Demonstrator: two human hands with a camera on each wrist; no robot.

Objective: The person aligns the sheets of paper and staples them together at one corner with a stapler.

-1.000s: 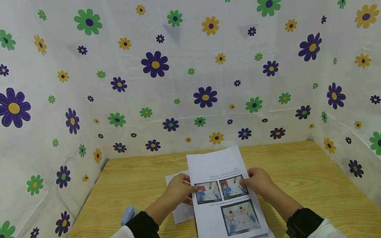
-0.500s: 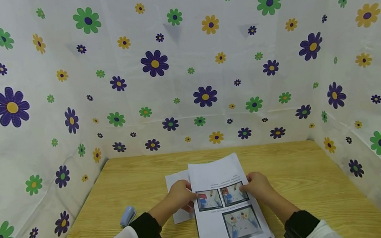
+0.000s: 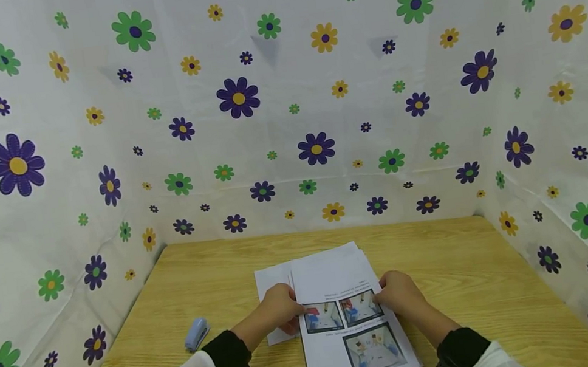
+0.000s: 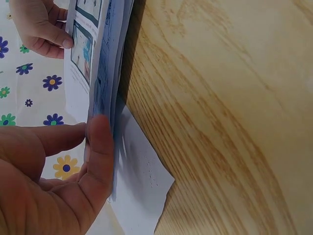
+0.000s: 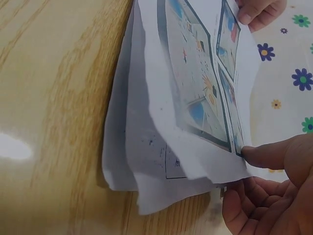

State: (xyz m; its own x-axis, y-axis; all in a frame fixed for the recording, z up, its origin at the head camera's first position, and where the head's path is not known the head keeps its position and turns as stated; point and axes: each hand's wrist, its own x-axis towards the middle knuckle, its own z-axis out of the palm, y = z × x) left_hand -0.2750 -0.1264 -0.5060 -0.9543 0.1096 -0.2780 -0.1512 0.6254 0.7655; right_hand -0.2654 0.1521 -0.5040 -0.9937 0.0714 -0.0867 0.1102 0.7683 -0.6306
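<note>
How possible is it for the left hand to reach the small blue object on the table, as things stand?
Probably yes, once free: the left hand grips the papers, but the blue object lies near its wristband, and nothing covers it.

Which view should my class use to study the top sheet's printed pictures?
The head view: it shows all three printed pictures on the top sheet from above, nearly whole. The left wrist view shows parts of two, steeply slanted; the right wrist view shows all three, slanted, the large one closer but cropped.
</note>
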